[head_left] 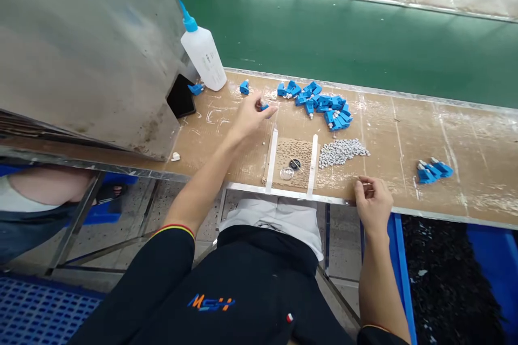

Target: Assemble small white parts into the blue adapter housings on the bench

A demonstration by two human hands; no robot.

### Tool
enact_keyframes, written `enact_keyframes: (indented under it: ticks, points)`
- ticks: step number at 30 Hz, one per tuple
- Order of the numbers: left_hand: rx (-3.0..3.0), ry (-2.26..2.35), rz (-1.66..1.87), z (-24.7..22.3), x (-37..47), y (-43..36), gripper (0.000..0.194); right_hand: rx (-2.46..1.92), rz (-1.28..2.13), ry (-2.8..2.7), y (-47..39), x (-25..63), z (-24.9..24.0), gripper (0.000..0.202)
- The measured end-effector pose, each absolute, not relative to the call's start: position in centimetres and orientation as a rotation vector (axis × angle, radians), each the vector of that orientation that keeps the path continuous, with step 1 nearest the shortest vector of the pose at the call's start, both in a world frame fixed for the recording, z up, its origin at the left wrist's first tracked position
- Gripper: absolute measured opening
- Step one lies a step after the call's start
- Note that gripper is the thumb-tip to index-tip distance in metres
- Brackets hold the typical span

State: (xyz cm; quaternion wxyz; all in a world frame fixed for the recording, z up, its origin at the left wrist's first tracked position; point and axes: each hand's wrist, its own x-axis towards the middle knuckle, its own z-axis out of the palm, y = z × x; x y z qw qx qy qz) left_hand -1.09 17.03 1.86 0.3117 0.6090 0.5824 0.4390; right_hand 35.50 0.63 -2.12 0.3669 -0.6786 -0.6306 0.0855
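Note:
My left hand (251, 116) reaches over the bench with thumb and fingers closed on a small blue plastic part (264, 107) that has a whitish tip. Just beyond it sits a single blue part (244, 87), and to its right lies a loose heap of similar blue parts (324, 103). My right hand (374, 200) rests at the bench's front edge, fingers curled; whatever they may hold is hidden. Near it spreads a pile of small grey pieces (343, 152). Between my hands is a taped cardboard pad (303, 148) bearing a small dark round dish (295, 164) and a clear one (287, 173).
A white bottle with a blue nozzle (205, 56) stands at the back left, beside a black phone-like slab (181, 97) and a large metal panel (93, 48). More blue parts (434, 171) lie right. Behind runs a green belt (324, 38). A person's leg (48, 186) shows left.

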Motion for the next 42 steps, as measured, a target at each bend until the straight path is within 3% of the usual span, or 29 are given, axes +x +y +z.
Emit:
enact_keyframes:
  ticks: [5,11,18,27,31,42]
  points:
    - [1.11,1.135,1.266,2.5,-2.1,7.5,0.052,-1.695,0.327,-1.806,3.7,34.8,-1.5,0.02]
    - [0.812,1.03,1.202,0.0,-2.3,1.3,0.056,-1.691,0.342,-1.984,5.9,34.2,-1.0,0.015]
    - [0.767,0.961,1.173,-0.2,-1.7,0.0,0.045,-1.672,0.441,-2.116,6.5,34.6,-0.3,0.021]
    - [0.919,0.751,1.098,-0.1,-0.2,0.6,0.055,-1.737,0.824,-2.242,7.4,36.2,1.3,0.028]
    - [0.9,0.645,1.097,0.0,-0.1,0.1,0.05,-1.711,0.908,-2.3,7.7,35.6,2.2,0.03]
    - [0.87,0.76,1.143,-1.4,0.0,-0.2,0.047,-1.434,0.453,-2.315,2.9,29.3,-0.3,0.018]
